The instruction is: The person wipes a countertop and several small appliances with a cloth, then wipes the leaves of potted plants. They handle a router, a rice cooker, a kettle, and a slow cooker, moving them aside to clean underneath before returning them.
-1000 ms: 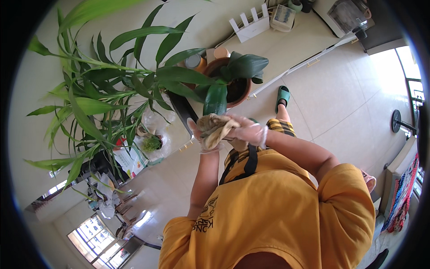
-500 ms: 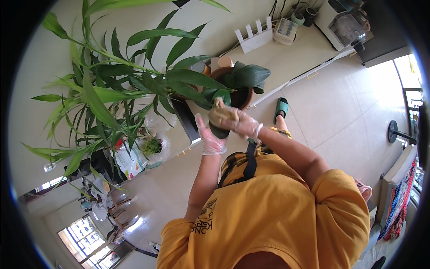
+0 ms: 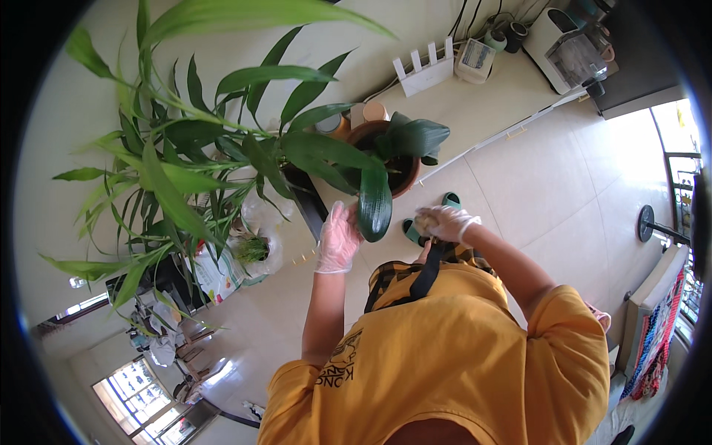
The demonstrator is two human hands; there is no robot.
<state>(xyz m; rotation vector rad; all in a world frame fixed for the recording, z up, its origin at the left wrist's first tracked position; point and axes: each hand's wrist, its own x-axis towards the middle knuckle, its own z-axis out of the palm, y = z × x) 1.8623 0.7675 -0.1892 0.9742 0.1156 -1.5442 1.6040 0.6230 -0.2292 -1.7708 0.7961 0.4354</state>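
A long, glossy dark green leaf (image 3: 374,204) hangs over the rim of a round brown pot (image 3: 406,180), its tip toward me. My left hand (image 3: 340,236), in a clear plastic glove, holds this leaf at its left edge; the fingers are partly hidden beneath it. To the right of the leaf and apart from it, my right hand (image 3: 454,224), gloved too, is closed on a crumpled beige cloth (image 3: 425,222). Another broad leaf (image 3: 417,139) of the same plant spreads over the far side of the pot.
Tall leafy stalks (image 3: 178,156) crowd the left. On the pale counter (image 3: 482,96) stand a white router (image 3: 424,73), a small white box (image 3: 475,61) and a white appliance (image 3: 556,48). A small grassy plant (image 3: 252,248) sits in clear plastic at left. Green slippers (image 3: 412,231) are below.
My right hand has moved right and toward me, carrying the cloth off the leaf, whose shiny surface now shows. My left hand has shifted slightly left and turned in toward the leaf's edge.
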